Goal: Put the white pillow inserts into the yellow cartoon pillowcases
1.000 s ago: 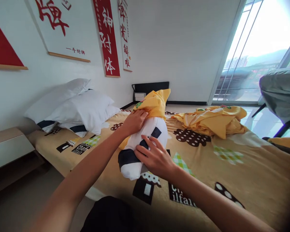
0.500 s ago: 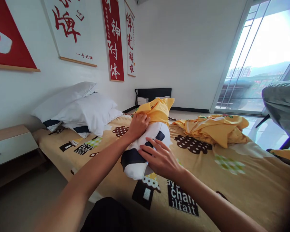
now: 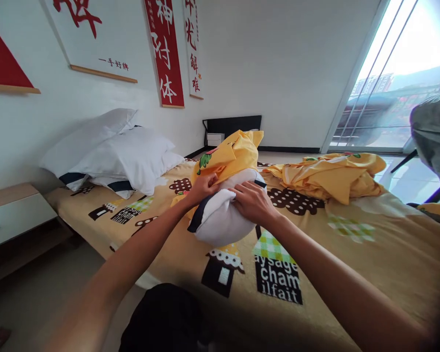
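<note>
Pillow (image 3: pixel 220 222): lying on bed (image 3: pixel 352 264), far end sitting inside yellow case (image 3: pixel 234 154).
Left hand (image 3: pixel 202 188): pinching the case edge closed against the pillow.
Right hand (image 3: pixel 254 203): fingers curling shut, gripping the pillow top.

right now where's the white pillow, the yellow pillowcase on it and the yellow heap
white pillow (image 3: pixel 220 222), head view, rounded near end
yellow pillowcase (image 3: pixel 234 154), head view, bunched upper part
yellow heap (image 3: pixel 330 181), head view, middle of the folds

Bright daylight floods in through the overexposed window (image 3: pixel 407 73) on the right, the wide lens bends the walls, and the bottom corners darken and blur.
</note>
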Motion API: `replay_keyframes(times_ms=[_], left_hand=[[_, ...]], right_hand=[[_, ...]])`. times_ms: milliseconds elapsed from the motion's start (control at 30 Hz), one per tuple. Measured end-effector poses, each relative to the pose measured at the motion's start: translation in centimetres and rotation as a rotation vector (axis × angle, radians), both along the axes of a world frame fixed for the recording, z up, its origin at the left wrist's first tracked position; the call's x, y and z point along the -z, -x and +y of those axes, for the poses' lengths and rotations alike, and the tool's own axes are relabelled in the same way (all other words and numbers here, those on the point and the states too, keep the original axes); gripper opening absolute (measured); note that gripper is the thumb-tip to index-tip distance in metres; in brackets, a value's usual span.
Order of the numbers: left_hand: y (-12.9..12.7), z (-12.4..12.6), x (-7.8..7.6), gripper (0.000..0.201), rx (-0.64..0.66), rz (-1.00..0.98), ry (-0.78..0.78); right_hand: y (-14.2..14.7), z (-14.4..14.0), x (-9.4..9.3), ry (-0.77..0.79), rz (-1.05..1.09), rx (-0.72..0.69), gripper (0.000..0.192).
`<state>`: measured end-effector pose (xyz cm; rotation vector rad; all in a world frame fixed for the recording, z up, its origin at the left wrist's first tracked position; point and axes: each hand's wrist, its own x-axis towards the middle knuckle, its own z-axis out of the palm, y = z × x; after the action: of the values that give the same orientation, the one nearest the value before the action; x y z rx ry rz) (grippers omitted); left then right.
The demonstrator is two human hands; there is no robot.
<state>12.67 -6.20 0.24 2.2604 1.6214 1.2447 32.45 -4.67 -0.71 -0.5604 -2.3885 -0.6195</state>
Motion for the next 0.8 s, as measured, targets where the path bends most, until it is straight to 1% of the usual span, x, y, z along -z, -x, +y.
replay_keyframes(times_ms=[67,100,167,267,333,467,533,567,600,667,733,800], left_hand=[[-0.4,0.2,0.4,0.023,0.123,-0.220,0.047],[-0.6,0.3,0.5,0.023,0.145,-0.293,0.058],[-1.3,0.5,0.6,0.020,0.118,-0.382,0.055],[-2.4,0.6,0.4,0.011,0.002,-0.404,0.051],[-3.1,0.3,0.1,0.011,-0.032,-0.332,0.060],[-4.3,-1.4,-0.7,0.013,-0.044,-0.060,0.071],[-4.5,-2.4,-1.2,0.009,-0.031,0.078,0.128],[-4.6,-2.8,-1.3,0.010,-0.029,0.150,0.167],[-4.7,-3.1,-1.4,0.018,-0.040,0.227,0.205],[-4.8,-3.7,-1.1,0.030,-0.118,0.375,0.230],[-5.0,-4.0,-0.5,0.027,-0.236,0.488,0.176],[-5.1,-4.3,0.4,0.021,-0.330,0.545,0.093]], right_hand=[[0.2,0.2,-0.5,0.144,-0.053,0.172,0.029],[0.3,0.3,-0.7,0.211,-0.076,0.250,0.030],[0.7,0.5,-1.1,0.320,-0.117,0.367,0.033],[1.5,0.7,-1.3,0.427,-0.152,0.470,0.033],[2.2,0.8,-1.2,0.483,-0.140,0.528,0.034],[3.4,0.9,-0.8,0.540,-0.095,0.606,0.037],[3.3,0.9,-0.7,0.551,-0.072,0.627,0.036],[3.0,0.9,-0.7,0.551,-0.059,0.633,0.036],[2.6,0.9,-0.6,0.543,-0.044,0.636,0.036],[1.6,0.7,-0.3,0.496,-0.003,0.627,0.035],[0.5,0.4,0.0,0.417,0.047,0.582,0.033],[-0.5,0.2,0.2,0.340,0.095,0.493,0.029]])
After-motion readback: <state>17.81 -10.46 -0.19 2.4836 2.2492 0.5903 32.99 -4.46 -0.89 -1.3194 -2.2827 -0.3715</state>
